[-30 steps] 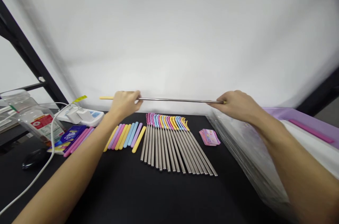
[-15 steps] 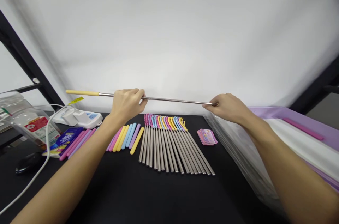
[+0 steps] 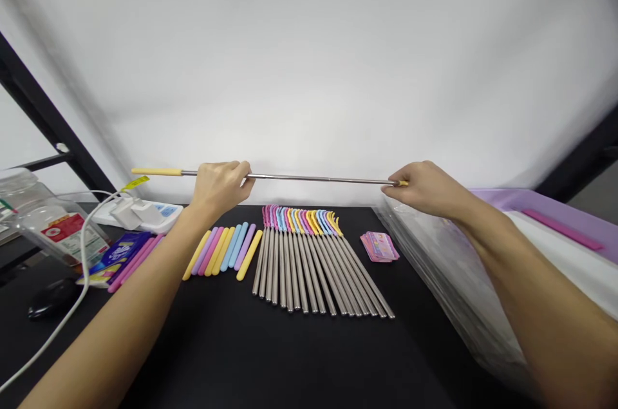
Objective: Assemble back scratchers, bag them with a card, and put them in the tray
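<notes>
I hold a long thin metal rod (image 3: 318, 178) level above the black table (image 3: 270, 357). My left hand (image 3: 219, 187) pinches it near its left part, and a yellow sleeve (image 3: 155, 172) covers the rod's end beyond that hand. My right hand (image 3: 425, 189) grips the rod's right end. Below, a row of several metal rods (image 3: 309, 267) with coloured hooked tips lies side by side. Left of them lie several loose coloured sleeves (image 3: 226, 249) in yellow, pink, blue and purple.
A small stack of pink cards (image 3: 380, 247) lies right of the rods. Clear plastic bags (image 3: 449, 267) and a purple tray (image 3: 555, 222) fill the right side. At left stand a plastic jar (image 3: 48, 222), a white device (image 3: 145, 212), a cable (image 3: 72, 312) and a blue packet (image 3: 123, 251).
The rod slid left through my left hand, baring more of the yellow-sleeved end, then shifted slightly back right. My right hand stayed on the right end.
</notes>
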Demonstrator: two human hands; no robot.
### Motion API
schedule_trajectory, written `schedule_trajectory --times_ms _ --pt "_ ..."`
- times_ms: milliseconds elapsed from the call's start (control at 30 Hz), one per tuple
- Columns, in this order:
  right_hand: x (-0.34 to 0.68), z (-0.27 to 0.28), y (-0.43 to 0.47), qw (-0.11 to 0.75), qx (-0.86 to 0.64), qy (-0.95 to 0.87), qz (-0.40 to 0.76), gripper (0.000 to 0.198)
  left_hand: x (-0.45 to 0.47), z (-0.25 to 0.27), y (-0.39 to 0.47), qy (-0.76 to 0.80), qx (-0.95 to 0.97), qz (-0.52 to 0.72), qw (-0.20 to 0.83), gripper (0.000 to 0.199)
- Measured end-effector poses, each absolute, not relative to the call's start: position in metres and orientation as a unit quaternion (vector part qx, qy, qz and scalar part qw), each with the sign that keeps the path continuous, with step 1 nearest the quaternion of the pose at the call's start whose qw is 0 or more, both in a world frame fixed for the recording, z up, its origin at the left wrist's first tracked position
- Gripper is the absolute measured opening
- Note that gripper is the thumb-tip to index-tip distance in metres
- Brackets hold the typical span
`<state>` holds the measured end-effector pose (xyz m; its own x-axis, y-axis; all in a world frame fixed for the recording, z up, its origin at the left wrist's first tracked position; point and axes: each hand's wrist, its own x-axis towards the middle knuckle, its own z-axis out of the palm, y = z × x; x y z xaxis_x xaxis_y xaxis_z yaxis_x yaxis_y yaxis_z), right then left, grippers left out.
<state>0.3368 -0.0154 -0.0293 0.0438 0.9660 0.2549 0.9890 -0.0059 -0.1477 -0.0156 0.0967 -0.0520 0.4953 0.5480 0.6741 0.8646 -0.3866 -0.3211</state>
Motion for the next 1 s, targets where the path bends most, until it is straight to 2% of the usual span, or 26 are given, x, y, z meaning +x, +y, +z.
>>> schedule_trajectory --times_ms 333,500,633,867,1000 --pt "0.357 -0.034 -0.02 0.142 -0.737 -0.657 -0.073 0.038 -0.004 -0.06 0.088 -0.364 -0.807 -0.298 0.357 0.02" --pt "0.348 -0.034 -0.018 0.15 -0.719 -0.674 -0.085 0.039 0.031 -0.075 0.07 -0.247 -0.869 -0.254 0.344 0.045" --pt "0.348 -0.034 -0.018 0.156 -0.715 -0.675 -0.087 0.04 0.047 -0.08 0.061 -0.231 -0.884 -0.235 0.333 0.053" --pt "0.367 -0.034 -0.024 0.183 -0.736 -0.649 -0.065 0.041 0.015 -0.064 0.082 -0.386 -0.799 -0.284 0.365 0.035" --pt "0.359 -0.035 -0.02 0.165 -0.729 -0.661 -0.072 0.04 0.003 -0.059 0.088 -0.425 -0.783 -0.305 0.336 0.029"
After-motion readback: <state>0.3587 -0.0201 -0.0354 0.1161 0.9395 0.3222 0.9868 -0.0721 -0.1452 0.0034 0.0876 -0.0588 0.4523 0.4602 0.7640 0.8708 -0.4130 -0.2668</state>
